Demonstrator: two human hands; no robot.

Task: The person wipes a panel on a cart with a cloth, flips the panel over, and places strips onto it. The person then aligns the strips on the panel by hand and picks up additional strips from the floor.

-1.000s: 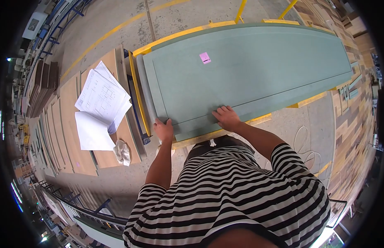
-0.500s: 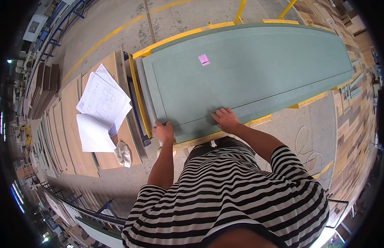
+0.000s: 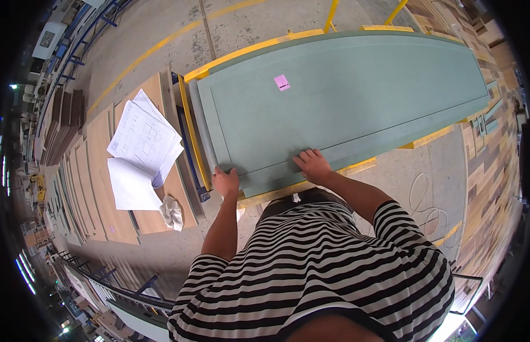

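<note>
A long green panel [image 3: 345,91] lies flat in front of me, with thin seam lines along its near and left borders and a pink label [image 3: 282,82] on its face. My left hand [image 3: 225,182] is closed around the panel's near left corner, its thumb on top. Some of its fingers are hidden at the end. Farther right, my right hand [image 3: 313,164] rests on the near border strip, fingers stretched over the seam and pointing left.
The panel sits on a yellow frame [image 3: 251,57] with a grey roller at its left end. Left of it, drawing sheets [image 3: 141,137] and a crumpled cloth [image 3: 171,213] lie on wooden boards [image 3: 97,171]. A pale hose [image 3: 424,199] coils on the floor at right.
Both hands stay at almost the same spots on the panel. The whole view has shifted very slightly.
</note>
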